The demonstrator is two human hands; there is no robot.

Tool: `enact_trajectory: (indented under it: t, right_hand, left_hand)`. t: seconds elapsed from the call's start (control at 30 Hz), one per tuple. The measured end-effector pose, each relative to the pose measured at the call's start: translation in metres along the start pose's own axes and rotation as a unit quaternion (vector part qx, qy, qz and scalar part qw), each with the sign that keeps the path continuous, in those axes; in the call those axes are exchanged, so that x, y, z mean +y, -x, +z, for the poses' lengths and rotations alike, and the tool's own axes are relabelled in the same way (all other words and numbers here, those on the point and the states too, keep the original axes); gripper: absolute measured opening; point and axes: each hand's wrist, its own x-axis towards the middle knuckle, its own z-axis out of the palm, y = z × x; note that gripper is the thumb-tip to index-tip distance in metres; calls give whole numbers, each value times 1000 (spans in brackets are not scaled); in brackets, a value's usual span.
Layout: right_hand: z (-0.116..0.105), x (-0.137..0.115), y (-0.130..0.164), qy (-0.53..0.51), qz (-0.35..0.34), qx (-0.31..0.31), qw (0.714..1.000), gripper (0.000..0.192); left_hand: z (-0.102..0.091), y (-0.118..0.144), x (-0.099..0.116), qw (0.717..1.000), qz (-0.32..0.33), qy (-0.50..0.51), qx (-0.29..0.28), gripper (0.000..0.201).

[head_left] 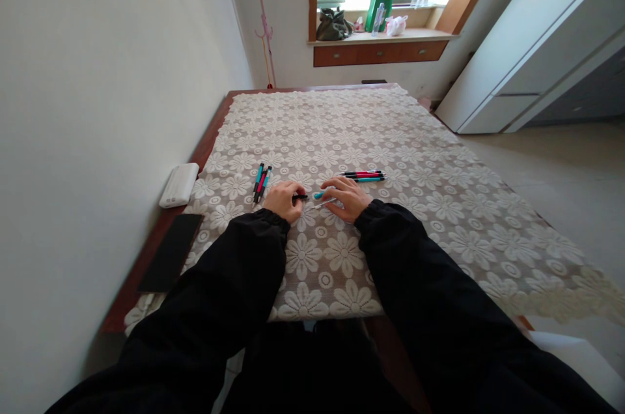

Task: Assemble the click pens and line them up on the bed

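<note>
Both hands rest on a white lace floral cloth (390, 140) that covers a wooden table. My left hand (283, 200) is curled around a small black pen part (301, 196) whose tip pokes out to the right. My right hand (347, 196) lies over a pen with a teal end (319, 194) and a clear barrel, fingers on it. The two pieces are apart, nearly tip to tip. A bundle of teal, red and black pens (261, 181) lies just left of my left hand. Another group of pens (364, 175) lies beyond my right hand.
A white rectangular case (180, 185) and a black flat object (170, 251) sit at the table's left edge by the wall. A window sill at the back holds a green bag (379, 4), a dark bag and bottles. A white cabinet (527, 49) stands right.
</note>
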Motion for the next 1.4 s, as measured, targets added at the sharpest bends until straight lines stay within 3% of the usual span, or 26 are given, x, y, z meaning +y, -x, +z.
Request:
enact_trajectory:
  t: [0.63, 0.97, 1.4]
  right_hand:
    - [5, 5, 2, 5, 7, -29, 1000, 22]
    - [0, -1, 0, -27, -34, -18, 999, 11]
    - [-2, -3, -1, -35, -37, -38, 998, 14]
  left_hand:
    - [4, 0, -4, 1000, 12, 26, -1, 22]
    - [2, 0, 0, 1000, 1, 28, 2, 15]
    - [2, 1, 0, 999, 34, 21, -5, 15]
